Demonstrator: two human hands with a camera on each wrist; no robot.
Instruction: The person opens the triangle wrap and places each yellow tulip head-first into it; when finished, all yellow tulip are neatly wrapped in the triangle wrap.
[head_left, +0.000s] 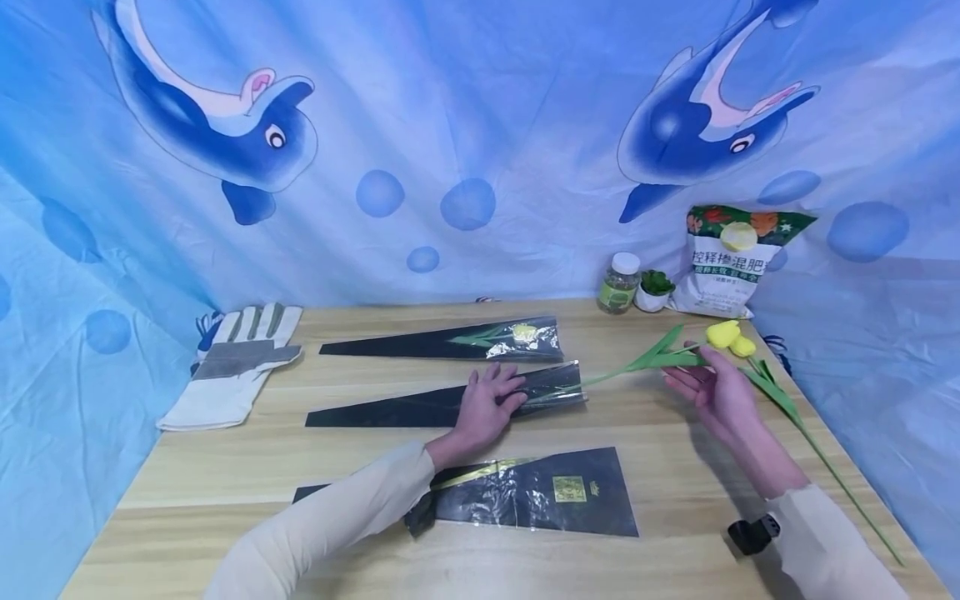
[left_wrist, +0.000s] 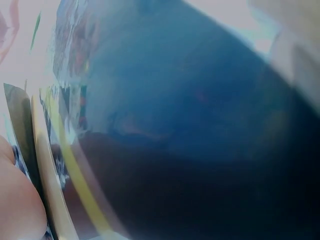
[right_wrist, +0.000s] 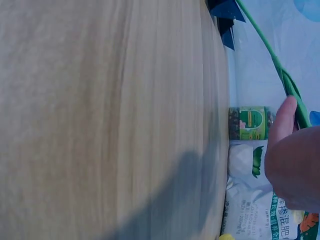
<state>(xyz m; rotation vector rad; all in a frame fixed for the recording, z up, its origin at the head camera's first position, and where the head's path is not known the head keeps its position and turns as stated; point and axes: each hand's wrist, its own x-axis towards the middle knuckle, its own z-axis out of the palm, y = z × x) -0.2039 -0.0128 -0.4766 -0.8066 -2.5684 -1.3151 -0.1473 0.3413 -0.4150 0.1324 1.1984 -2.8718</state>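
Observation:
My right hand (head_left: 723, 392) pinches a yellow artificial tulip (head_left: 722, 334) by its stem and leaves, just below the bloom. In the right wrist view, the thumb lies along the green stem (right_wrist: 275, 62). That stem runs left to the mouth of the middle black flower sleeve (head_left: 420, 408), its end overlapping the clear part. My left hand (head_left: 483, 408) rests on this sleeve near its mouth, fingers spread over the film. A second tulip (head_left: 742, 346) lies at the right, its long stem slanting toward the front edge.
Behind lies a sleeve (head_left: 405, 343) with a yellow tulip inside. A gold-printed black sleeve (head_left: 525, 496) lies in front, partly under the left forearm. Work gloves (head_left: 236, 367) sit at left. A jar (head_left: 619, 285), small potted plant (head_left: 655, 290) and fertilizer bag (head_left: 723, 267) stand back right.

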